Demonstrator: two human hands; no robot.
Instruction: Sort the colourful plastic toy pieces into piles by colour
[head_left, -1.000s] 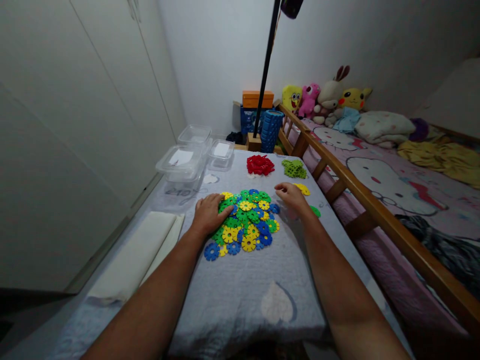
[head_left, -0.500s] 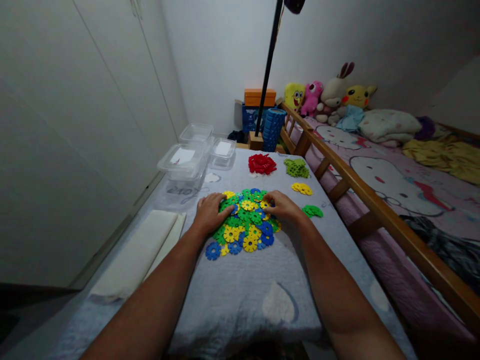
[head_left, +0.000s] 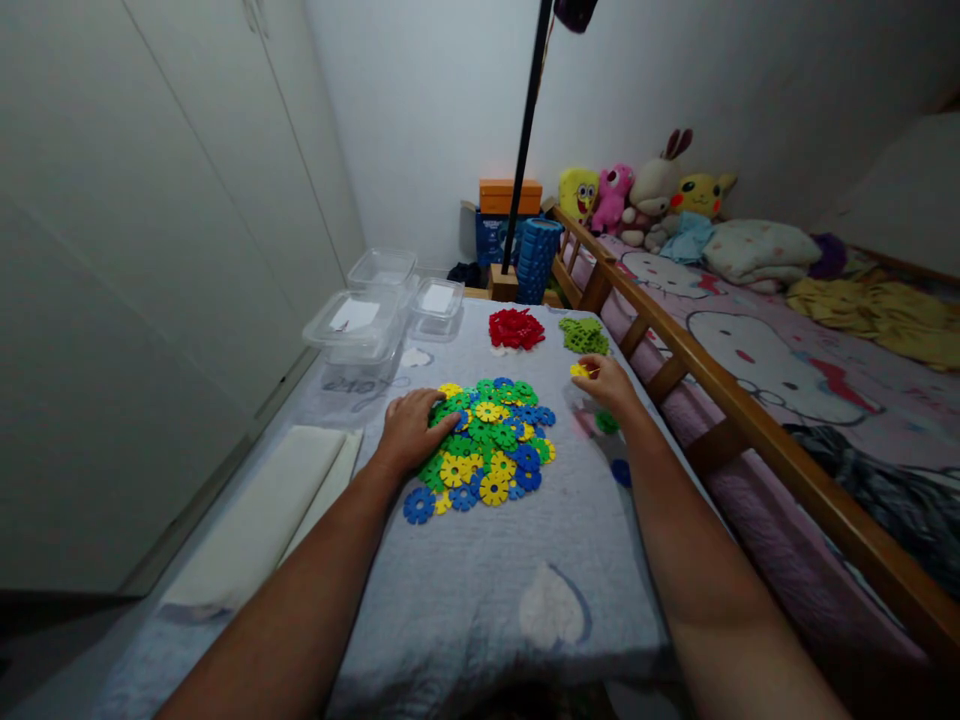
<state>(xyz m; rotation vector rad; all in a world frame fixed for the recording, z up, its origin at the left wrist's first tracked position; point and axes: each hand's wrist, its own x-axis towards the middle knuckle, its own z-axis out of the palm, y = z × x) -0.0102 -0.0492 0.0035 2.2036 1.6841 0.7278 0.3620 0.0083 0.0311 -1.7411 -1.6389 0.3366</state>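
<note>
A mixed pile of green, yellow and blue snowflake discs (head_left: 491,440) lies on a grey quilted table top (head_left: 487,590). My left hand (head_left: 411,430) rests flat on the pile's left edge, fingers spread over the discs. My right hand (head_left: 609,384) is at the right, over the small yellow heap, pinching a yellow disc (head_left: 579,370) in its fingertips. Sorted heaps lie beyond: red discs (head_left: 517,328), light green discs (head_left: 585,335). A green disc (head_left: 606,422) and a blue disc (head_left: 621,472) show beside my right forearm.
Clear plastic tubs (head_left: 358,328) stand at the table's back left. A folded white cloth (head_left: 262,520) lies at the left edge. A wooden bed rail (head_left: 720,390) runs along the right. A black pole (head_left: 523,140) rises behind the table. Plush toys (head_left: 637,195) sit on the bed.
My right hand left the mixed pile and moved right and away to the yellow heap with a yellow disc in its fingers. My left hand stayed on the pile.
</note>
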